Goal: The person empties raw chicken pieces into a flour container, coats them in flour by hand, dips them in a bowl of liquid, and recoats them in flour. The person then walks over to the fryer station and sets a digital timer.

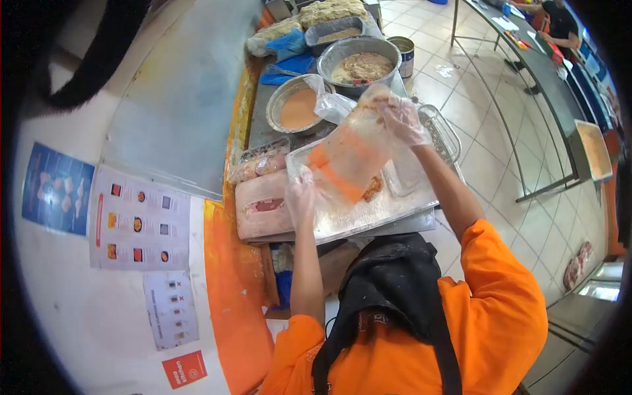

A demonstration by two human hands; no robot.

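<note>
My right hand, in a clear disposable glove, is closed on the upper end of a clear plastic bag with orange patches on it. My left hand, gloved the same way, is closed at the bag's lower left side, its fingers partly hidden. The bag stretches slanted between both hands, above a shallow metal tray. A small browned, crumbed piece shows on the tray below the bag. Left of my left hand lies a pale pink block-shaped container with raw meat in its opening.
Behind the tray stand a bowl of orange liquid, a large metal bowl of battered pieces and a grey tub. Wrapped meat lies left. A wire basket sits right. A person is at a far table.
</note>
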